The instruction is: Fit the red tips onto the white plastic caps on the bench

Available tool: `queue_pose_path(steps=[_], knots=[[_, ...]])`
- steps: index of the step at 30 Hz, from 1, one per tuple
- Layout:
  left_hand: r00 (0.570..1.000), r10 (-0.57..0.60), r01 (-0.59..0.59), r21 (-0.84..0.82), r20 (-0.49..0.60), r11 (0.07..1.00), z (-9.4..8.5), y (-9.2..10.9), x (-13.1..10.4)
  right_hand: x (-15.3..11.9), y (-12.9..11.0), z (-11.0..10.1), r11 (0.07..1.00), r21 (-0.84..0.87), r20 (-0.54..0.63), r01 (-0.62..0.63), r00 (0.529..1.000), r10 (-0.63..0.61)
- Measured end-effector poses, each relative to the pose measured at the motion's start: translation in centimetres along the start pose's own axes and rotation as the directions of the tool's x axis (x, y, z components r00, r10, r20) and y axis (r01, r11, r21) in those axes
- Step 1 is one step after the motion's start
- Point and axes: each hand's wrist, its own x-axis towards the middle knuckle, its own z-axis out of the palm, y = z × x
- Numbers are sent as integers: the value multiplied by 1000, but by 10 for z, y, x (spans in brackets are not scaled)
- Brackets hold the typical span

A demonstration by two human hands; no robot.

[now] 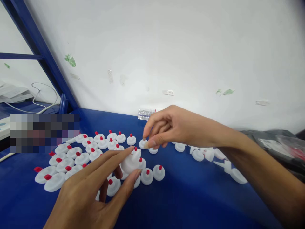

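Several white plastic nozzle caps with red tips (82,152) stand in rows on a blue table (186,197). My left hand (95,194) grips one white cap (130,163) between thumb and fingers, its red tip pointing up beside the rows. My right hand (171,127) reaches in from the right, its fingertips pinched on a white cap (143,144) at the end of the back row. Behind my right hand lies a loose group of white caps without red tips (207,155), some tipped on their sides.
A white wall rises right behind the table. A small clear plastic piece (145,113) lies at the wall's foot. Blue metal frame bars (40,54) stand at the left. Dark plastic bags (276,143) sit at the right. Papers and a cable (40,95) lie far left.
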Motion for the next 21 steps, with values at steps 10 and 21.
queue_pose_path(steps=[10,21], knots=[[997,27,-23,-64,76,998,0,0,1,6,6,15,992,106,89,62,993,-72],[992,42,-42,-5,118,999,0,-5,-2,5,3,15,988,151,166,-19,986,-6]])
